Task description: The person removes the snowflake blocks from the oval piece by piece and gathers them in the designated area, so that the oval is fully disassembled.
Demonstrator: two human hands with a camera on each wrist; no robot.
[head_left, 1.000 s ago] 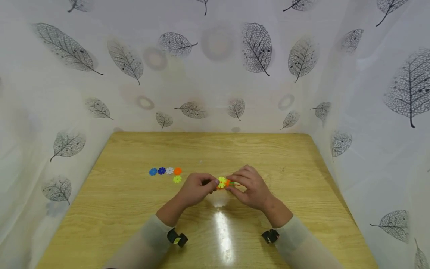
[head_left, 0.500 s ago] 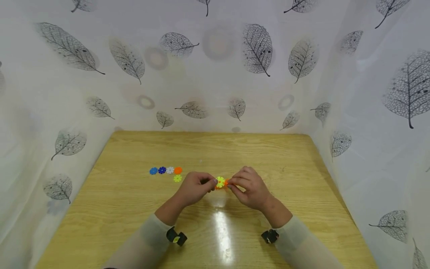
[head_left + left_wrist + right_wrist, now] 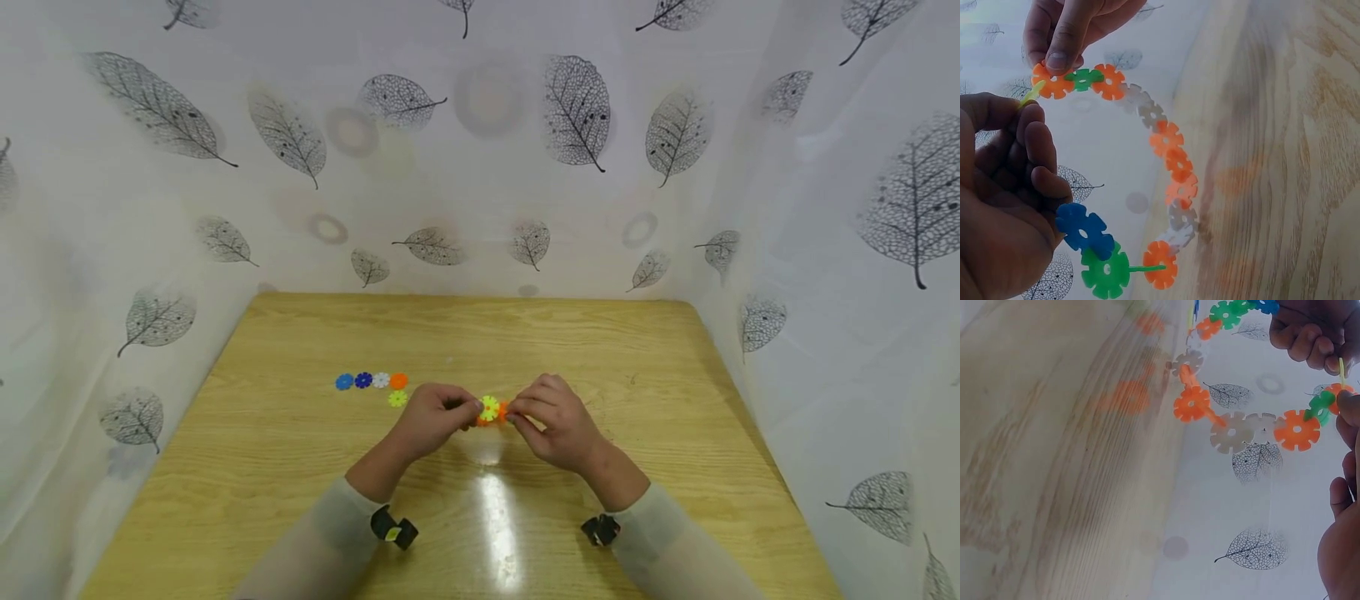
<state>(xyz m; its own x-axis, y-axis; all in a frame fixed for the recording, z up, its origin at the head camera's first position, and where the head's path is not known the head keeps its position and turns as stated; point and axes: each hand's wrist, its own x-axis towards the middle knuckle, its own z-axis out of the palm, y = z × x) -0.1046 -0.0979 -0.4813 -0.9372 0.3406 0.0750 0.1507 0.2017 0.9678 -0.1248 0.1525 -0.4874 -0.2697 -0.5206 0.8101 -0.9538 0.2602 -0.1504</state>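
In the head view my left hand (image 3: pixel 438 421) pinches a yellow snowflake disc (image 3: pixel 489 408) by its edge. My right hand (image 3: pixel 558 421) faces it, thumb and fingers gripping the orange end disc (image 3: pixel 1054 86) of a linked chain. Seen from the left wrist, the yellow disc is edge-on, right at the rim of that orange disc. The chain hangs in a curve: a green disc (image 3: pixel 1087 79), then orange and whitish ones, round to a larger green disc (image 3: pixel 1107 269) and a blue disc (image 3: pixel 1085 230) by my left palm. In the head view the hands hide most of it.
To the left on the wooden table (image 3: pixel 300 467) lies a row of loose discs: light blue (image 3: pixel 344 382), dark blue (image 3: pixel 363 380), white (image 3: pixel 381 380) and orange (image 3: pixel 399 381). Below the orange one is a yellow-green disc (image 3: pixel 397 399). A leaf-print curtain (image 3: pixel 480 183) surrounds the table's back and sides.
My right fingers have shifted their grip on the chain's orange end, and the green piece seen beside them earlier is now hidden in the head view. The yellow disc has moved slightly left.
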